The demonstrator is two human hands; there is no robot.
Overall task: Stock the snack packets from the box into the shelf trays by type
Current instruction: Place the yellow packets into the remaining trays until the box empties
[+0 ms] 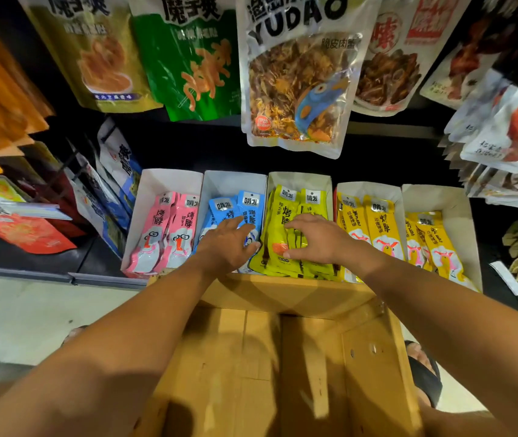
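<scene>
Lime-yellow glossy packets (283,217) fill a white tray (299,178), right hand (317,241) flat on them; left hand (224,246) rests straight-fingered on blue packets (251,205).

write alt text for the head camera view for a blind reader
A person's left hand rests on blue packets and the right hand on lime-yellow packets, in a row of white shelf trays sorted by colour, with pink packets to the left and orange-yellow packets to the right. An open cardboard box sits below; large snack bags hang above.
</scene>
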